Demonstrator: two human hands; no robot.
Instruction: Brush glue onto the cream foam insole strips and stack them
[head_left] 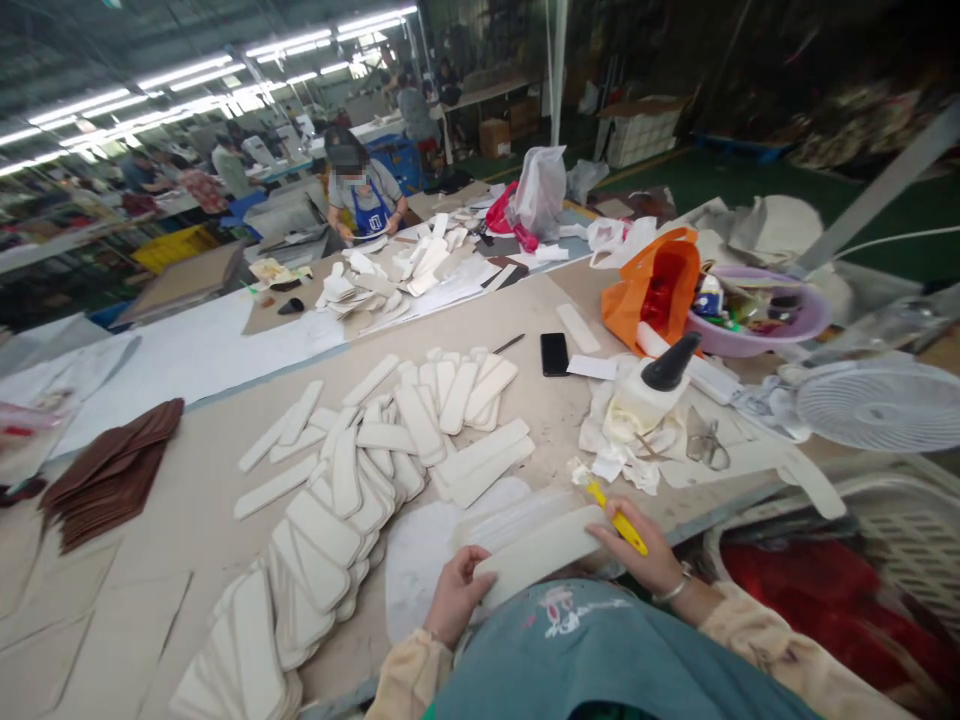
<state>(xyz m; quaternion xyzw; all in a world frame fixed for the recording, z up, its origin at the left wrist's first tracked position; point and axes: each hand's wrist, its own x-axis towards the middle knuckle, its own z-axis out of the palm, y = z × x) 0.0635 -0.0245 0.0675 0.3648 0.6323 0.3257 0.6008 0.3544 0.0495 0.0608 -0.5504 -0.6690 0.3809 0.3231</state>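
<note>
My left hand (459, 592) grips the left end of a long off-white strip (536, 555) with rounded corners, close to my body at the table's front edge. In my right hand (643, 548) is a brush with a yellow handle (624, 525); its pale, clotted head points away from me. Fingers of that hand also touch the strip's right end. Beneath and behind the strip lie white sheets (420, 560). A long fanned pile of similar off-white pieces (330, 535) spreads to the left. Beyond the brush, a white bottle with a black cone nozzle (645, 395) sits on crumpled paper.
Brown folded pieces (112, 475) are stacked at the left. A phone (554, 355), an orange bag (649, 290), a purple basin (765, 310) and a white fan (881, 405) stand to the right. A co-worker (367, 190) sits across the table behind more white pieces.
</note>
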